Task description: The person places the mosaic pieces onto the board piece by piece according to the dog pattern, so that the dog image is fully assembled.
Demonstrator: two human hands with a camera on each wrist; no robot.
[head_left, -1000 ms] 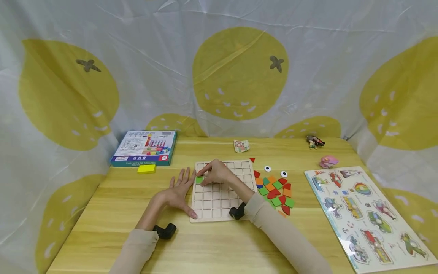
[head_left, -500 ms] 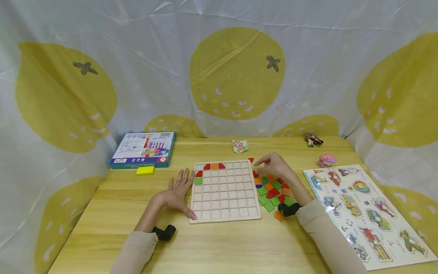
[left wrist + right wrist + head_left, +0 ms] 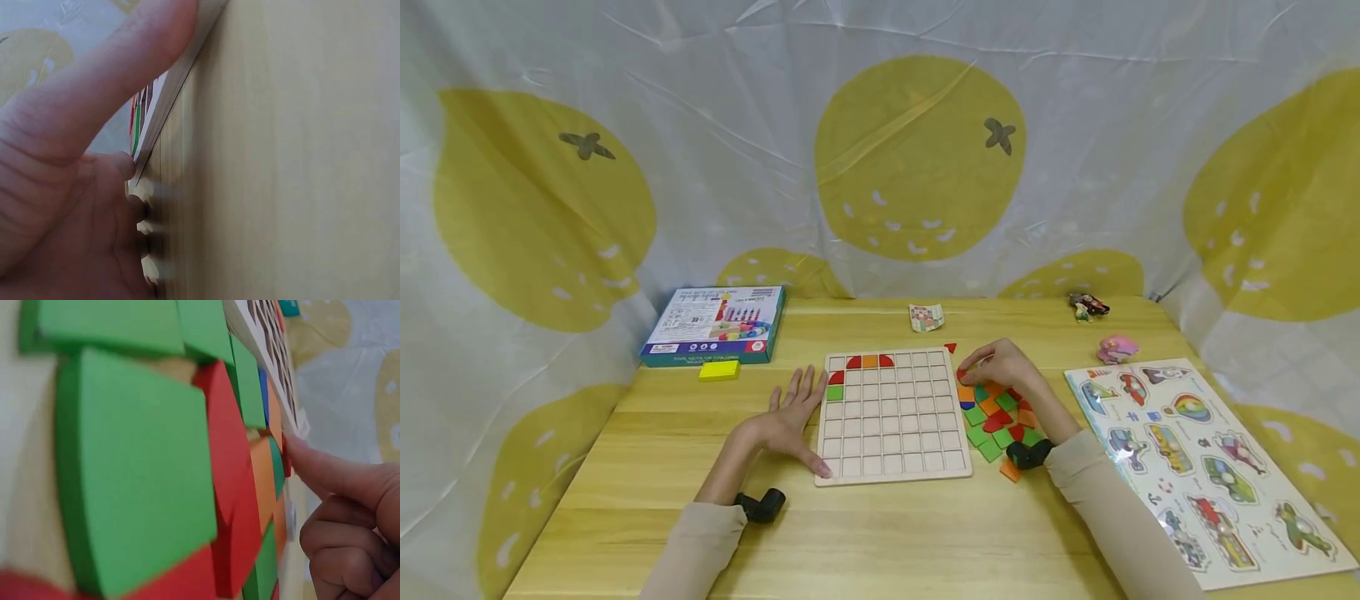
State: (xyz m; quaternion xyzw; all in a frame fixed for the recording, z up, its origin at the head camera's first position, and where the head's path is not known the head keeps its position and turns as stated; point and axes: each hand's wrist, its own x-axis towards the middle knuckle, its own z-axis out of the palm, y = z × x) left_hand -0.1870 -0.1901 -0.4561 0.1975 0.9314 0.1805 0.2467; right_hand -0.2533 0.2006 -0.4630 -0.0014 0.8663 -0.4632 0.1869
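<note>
A wooden grid board [image 3: 891, 421] lies on the table, with red quarter-round tiles, an orange tile [image 3: 870, 361] and a green tile [image 3: 835, 392] set in cells at its upper left. My left hand [image 3: 781, 427] is spread along the board's left side, its thumb on the lower left corner and fingertips by the edge. To the right of the board, my right hand [image 3: 1006, 367] pinches a red tile [image 3: 287, 457] between thumb and index finger at the top of a loose tile pile [image 3: 988, 433]. The other right fingers are curled in, as the right wrist view shows.
A boxed toy set [image 3: 715, 325] and a yellow block [image 3: 719, 371] are at the back left. A small pattern card [image 3: 927, 317] lies behind the board. At right are a picture puzzle board [image 3: 1210, 475], a pink toy [image 3: 1117, 349] and a dark figure [image 3: 1088, 306].
My right hand has left the green tile on the board, moved right to the pile, and its fingertips have closed on a red tile. The left hand stays at the board's edge.
</note>
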